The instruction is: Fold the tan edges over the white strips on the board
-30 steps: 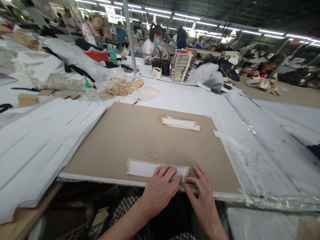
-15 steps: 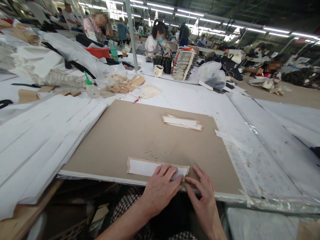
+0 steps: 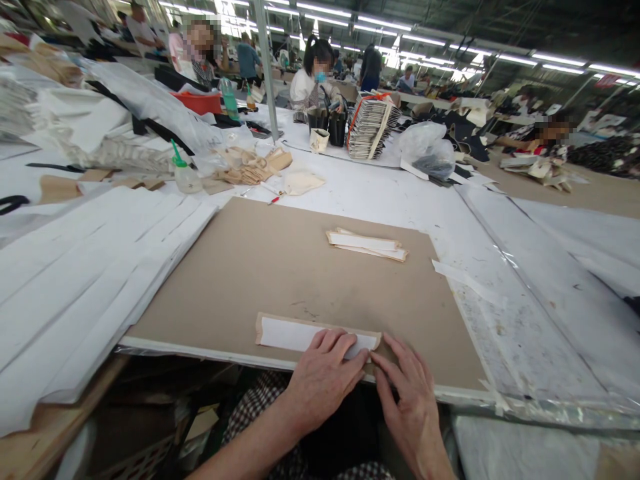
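Observation:
A tan strip with a white lining piece (image 3: 293, 333) lies near the front edge of a brown board (image 3: 280, 273). My left hand (image 3: 323, 377) lies flat on the strip's right part, fingers stretched out. Beside it, my right hand (image 3: 407, 393) rests flat on the board with its thumb and forefinger touching the strip's right end. Neither hand holds anything. A small stack of finished strips (image 3: 367, 245) lies farther back on the board.
Long white strips (image 3: 85, 273) are stacked to the left. A glue bottle with a green tip (image 3: 183, 175), tan pieces (image 3: 250, 167), a bundle of cards (image 3: 370, 127) and a plastic bag (image 3: 423, 150) lie behind. Other people work at the far tables.
Both hands stay pressed on the strip's right end; the right hand's fingers have drawn a little closer to the left hand. The view has shifted slightly.

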`<action>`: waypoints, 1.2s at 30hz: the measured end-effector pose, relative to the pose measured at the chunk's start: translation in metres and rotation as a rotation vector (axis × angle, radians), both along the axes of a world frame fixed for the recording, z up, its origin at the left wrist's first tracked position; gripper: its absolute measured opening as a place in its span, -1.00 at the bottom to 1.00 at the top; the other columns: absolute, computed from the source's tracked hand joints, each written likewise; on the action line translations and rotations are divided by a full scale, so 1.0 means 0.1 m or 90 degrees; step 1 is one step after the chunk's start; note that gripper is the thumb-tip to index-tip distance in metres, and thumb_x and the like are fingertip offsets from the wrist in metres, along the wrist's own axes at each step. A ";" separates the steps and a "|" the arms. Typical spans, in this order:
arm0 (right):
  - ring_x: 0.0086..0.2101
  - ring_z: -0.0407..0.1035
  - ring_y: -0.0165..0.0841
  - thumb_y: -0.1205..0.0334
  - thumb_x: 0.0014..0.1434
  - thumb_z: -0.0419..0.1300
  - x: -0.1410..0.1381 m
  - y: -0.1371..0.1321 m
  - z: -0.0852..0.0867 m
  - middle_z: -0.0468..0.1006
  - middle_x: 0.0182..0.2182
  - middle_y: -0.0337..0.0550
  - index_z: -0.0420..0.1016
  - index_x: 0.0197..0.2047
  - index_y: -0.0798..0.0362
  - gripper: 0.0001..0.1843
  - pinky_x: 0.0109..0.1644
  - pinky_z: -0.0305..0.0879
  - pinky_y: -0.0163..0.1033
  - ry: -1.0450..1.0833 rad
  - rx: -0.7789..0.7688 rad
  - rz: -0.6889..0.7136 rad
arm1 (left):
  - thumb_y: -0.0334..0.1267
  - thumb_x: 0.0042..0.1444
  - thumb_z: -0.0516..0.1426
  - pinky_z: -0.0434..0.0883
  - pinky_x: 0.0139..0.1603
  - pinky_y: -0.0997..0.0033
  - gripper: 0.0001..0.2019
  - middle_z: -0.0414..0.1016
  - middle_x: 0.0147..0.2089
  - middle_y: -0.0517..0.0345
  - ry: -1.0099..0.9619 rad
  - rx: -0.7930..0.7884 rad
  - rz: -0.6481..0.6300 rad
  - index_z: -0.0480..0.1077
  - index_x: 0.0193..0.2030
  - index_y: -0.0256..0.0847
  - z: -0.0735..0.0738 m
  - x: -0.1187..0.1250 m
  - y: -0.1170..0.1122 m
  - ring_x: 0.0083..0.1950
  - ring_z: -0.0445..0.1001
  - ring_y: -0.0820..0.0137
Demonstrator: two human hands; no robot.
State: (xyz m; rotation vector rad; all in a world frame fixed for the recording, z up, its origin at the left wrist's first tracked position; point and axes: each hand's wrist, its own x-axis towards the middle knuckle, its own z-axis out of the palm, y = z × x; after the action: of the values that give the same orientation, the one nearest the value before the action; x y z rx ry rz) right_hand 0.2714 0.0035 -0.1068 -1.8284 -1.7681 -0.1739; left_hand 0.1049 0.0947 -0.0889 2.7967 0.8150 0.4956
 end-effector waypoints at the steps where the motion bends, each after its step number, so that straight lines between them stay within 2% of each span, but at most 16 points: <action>1: 0.14 0.27 -0.15 0.32 0.30 0.04 0.00 0.00 0.01 0.39 0.16 -0.08 0.47 0.02 -0.10 -0.70 0.20 0.16 0.17 -0.012 -0.007 0.003 | -0.17 0.31 0.07 0.26 0.11 0.11 -0.75 0.36 0.04 0.09 0.001 0.001 0.000 0.34 0.10 -0.03 0.00 0.00 0.00 0.11 0.27 0.18; 6: 0.17 0.23 -0.11 0.37 0.26 0.01 -0.02 -0.01 0.05 0.39 0.16 -0.07 0.43 0.05 -0.06 -0.66 0.19 0.17 0.13 -0.077 -0.036 0.002 | -0.17 0.33 0.05 0.25 0.11 0.10 -0.75 0.36 0.06 0.09 0.010 0.003 -0.003 0.32 0.11 -0.05 0.01 0.00 -0.01 0.12 0.26 0.16; 14: 0.22 0.12 0.11 0.43 0.17 0.01 -0.16 0.02 0.24 0.39 0.17 0.04 0.45 0.01 -0.02 -0.61 0.19 0.03 0.30 -0.201 -0.125 -0.045 | -0.16 0.33 0.05 0.24 0.14 0.10 -0.74 0.39 0.05 0.07 0.009 0.007 -0.015 0.30 0.12 -0.10 0.03 0.00 -0.01 0.15 0.26 0.16; 20: 0.24 0.09 0.06 0.50 0.13 0.03 -0.11 0.10 0.30 0.40 0.15 0.00 0.47 -0.05 -0.07 -0.59 0.22 0.00 0.28 -0.225 -0.141 -0.012 | -0.18 0.32 0.07 0.25 0.14 0.14 -0.72 0.42 0.03 0.02 -0.002 0.016 -0.003 0.29 0.11 -0.20 0.01 0.01 -0.02 0.12 0.31 0.20; 24: 0.24 0.11 -0.03 0.49 0.19 -0.03 0.03 0.15 0.20 0.43 0.09 -0.06 0.49 -0.11 -0.08 -0.62 0.24 0.02 0.26 -0.137 -0.108 0.016 | -0.20 0.33 0.05 0.22 0.16 0.10 -0.80 0.42 0.03 0.05 -0.014 0.026 -0.002 0.33 0.03 -0.17 0.02 0.01 -0.03 0.12 0.30 0.20; 28: 0.14 0.24 -0.13 0.36 0.25 -0.03 0.17 0.13 0.05 0.42 0.05 -0.06 0.52 -0.24 -0.05 -0.70 0.14 0.25 0.12 0.103 -0.055 0.016 | -0.21 0.32 0.07 0.17 0.20 0.07 -0.86 0.43 0.01 0.09 -0.015 0.018 0.004 0.35 -0.04 -0.13 0.05 0.02 -0.03 0.11 0.30 0.23; 30: 0.11 0.28 -0.16 0.30 0.27 -0.01 0.20 0.09 0.00 0.42 0.04 -0.04 0.54 -0.26 -0.04 -0.72 0.12 0.29 0.08 0.189 -0.032 0.013 | -0.20 0.31 0.08 0.16 0.20 0.07 -0.85 0.43 0.01 0.10 -0.016 0.017 0.004 0.35 -0.03 -0.12 0.06 0.02 -0.03 0.11 0.30 0.24; 32: 0.14 0.25 -0.15 0.29 0.28 0.00 0.20 0.05 -0.02 0.41 0.06 -0.04 0.57 -0.22 -0.06 -0.71 0.16 0.27 0.10 0.208 -0.020 0.022 | -0.20 0.31 0.08 0.16 0.21 0.07 -0.85 0.43 0.00 0.10 -0.018 0.020 0.003 0.35 -0.02 -0.13 0.07 0.02 -0.02 0.11 0.30 0.24; 36: 0.17 0.22 -0.13 0.36 0.26 0.01 0.14 0.01 -0.02 0.41 0.08 -0.09 0.58 -0.12 -0.13 -0.66 0.17 0.23 0.16 0.145 -0.006 0.050 | -0.21 0.32 0.06 0.16 0.21 0.08 -0.85 0.43 0.01 0.09 -0.017 0.022 0.004 0.36 -0.03 -0.14 0.05 0.02 -0.02 0.11 0.30 0.24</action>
State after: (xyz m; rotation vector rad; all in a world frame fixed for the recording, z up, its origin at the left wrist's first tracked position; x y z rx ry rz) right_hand 0.2852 0.0046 -0.1091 -1.7075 -1.6794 0.0718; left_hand 0.1069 0.0922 -0.0839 2.8135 0.8185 0.5527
